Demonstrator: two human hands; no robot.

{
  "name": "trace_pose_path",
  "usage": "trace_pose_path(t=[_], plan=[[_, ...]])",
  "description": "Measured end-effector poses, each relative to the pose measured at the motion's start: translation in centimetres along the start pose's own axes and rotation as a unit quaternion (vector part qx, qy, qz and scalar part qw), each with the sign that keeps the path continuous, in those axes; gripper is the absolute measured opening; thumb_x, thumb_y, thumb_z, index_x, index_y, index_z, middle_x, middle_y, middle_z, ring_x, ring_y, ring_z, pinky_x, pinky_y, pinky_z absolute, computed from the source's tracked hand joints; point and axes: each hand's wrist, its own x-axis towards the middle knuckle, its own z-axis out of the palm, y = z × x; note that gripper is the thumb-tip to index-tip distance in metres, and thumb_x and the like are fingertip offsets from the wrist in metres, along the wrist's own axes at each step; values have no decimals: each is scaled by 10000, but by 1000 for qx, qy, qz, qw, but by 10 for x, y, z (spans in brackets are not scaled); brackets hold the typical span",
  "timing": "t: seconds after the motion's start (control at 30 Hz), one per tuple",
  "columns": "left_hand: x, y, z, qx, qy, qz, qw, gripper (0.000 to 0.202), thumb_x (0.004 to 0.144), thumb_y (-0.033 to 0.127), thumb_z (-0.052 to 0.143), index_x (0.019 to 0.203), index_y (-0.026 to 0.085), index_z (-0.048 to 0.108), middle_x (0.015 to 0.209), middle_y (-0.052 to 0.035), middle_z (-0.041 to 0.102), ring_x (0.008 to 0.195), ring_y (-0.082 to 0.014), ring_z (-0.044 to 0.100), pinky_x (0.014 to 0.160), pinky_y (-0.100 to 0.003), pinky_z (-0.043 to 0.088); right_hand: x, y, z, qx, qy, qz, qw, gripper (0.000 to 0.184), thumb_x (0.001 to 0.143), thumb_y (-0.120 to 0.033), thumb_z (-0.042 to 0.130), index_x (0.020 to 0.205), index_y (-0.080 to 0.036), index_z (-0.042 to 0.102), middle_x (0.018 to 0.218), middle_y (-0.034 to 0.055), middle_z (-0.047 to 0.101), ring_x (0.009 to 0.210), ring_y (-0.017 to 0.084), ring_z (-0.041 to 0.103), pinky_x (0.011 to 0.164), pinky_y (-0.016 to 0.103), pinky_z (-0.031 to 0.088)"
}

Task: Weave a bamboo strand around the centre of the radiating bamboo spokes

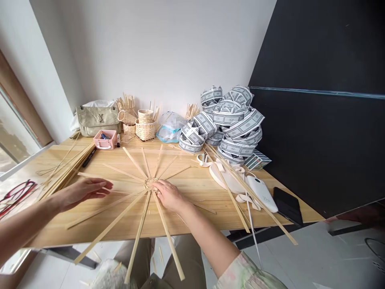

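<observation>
Pale flat bamboo strips (112,229) radiate like spokes across the wooden table, and the front ones jut past its near edge. Where they cross, a small woven ring (148,185) binds them. My right hand (170,194) grips the right side of this centre, its fingertips partly hidden by the hand itself. To the left, my left hand (90,190) hovers over the left spokes with its fingers loosely extended and the thumb apart. Nothing shows in it.
Loose strips (67,166) lie at the left near red glasses (18,196). At the back stand a handbag (98,120), pink box (105,139), small baskets (145,130) and a patterned ribbon pile (233,120). A white device (261,192) and phone (287,205) lie right.
</observation>
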Motion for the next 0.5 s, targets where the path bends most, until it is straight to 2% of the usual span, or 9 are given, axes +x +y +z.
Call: trace_pose_path(t=[0.07,0.13,0.2,0.27,0.33,0.4,0.43,0.47,0.5], plan=[[-18,-5,-13,39,8,-75,996,510,601,614,540,785,144,612,817,-54,649,724,-169,584,581,-214,431,2,1,3,5,12,3,1000,463,682,-39,423,1102,-216,499,1117,36,524,1043,164,448,904,297,352],[-36,-11,-19,77,-3,-144,987,598,645,693,394,658,131,601,635,-47,643,571,-154,579,428,-174,339,3,2,6,10,28,9,1000,417,683,-58,443,1062,-210,525,1074,35,549,1015,167,463,890,296,361],[-54,-14,-17,68,-32,-172,982,683,680,722,246,576,133,574,549,-48,621,493,-143,561,375,-163,242,4,3,9,14,43,15,999,378,683,-69,457,1025,-203,543,1033,34,568,985,167,477,873,291,371],[-68,-9,-4,35,-76,-162,983,684,691,716,206,568,144,559,530,-40,607,455,-138,548,364,-170,208,4,4,12,16,55,13,998,361,686,-72,461,1012,-204,546,1022,30,571,971,164,481,865,287,373],[-73,4,17,37,-131,-114,984,556,707,655,317,638,158,557,586,-24,616,468,-140,554,368,-175,233,4,5,15,16,64,10,998,345,693,-80,467,1004,-206,544,1015,27,571,963,162,482,856,286,375],[-63,20,43,116,-150,4,982,363,759,497,407,731,168,560,694,-16,624,592,-144,577,438,-188,337,3,6,17,14,72,11,997,329,699,-83,471,994,-207,543,1001,26,572,956,162,483,848,284,376],[-52,26,56,191,-143,70,969,283,782,416,419,782,172,561,733,-19,622,653,-144,575,510,-205,386,3,6,17,12,75,12,997,326,699,-81,472,991,-208,542,996,26,572,956,162,482,847,285,374],[-38,31,67,285,-112,145,941,206,778,339,447,820,172,562,765,-22,619,677,-140,566,569,-220,406,3,5,17,11,76,13,997,327,701,-78,472,993,-208,539,995,26,571,959,162,480,849,286,372],[-21,33,76,387,-74,210,895,159,769,271,466,848,169,560,832,-37,610,734,-150,560,652,-248,415,2,4,17,10,77,14,997,328,702,-74,471,995,-208,536,996,26,570,962,162,478,849,287,370]])
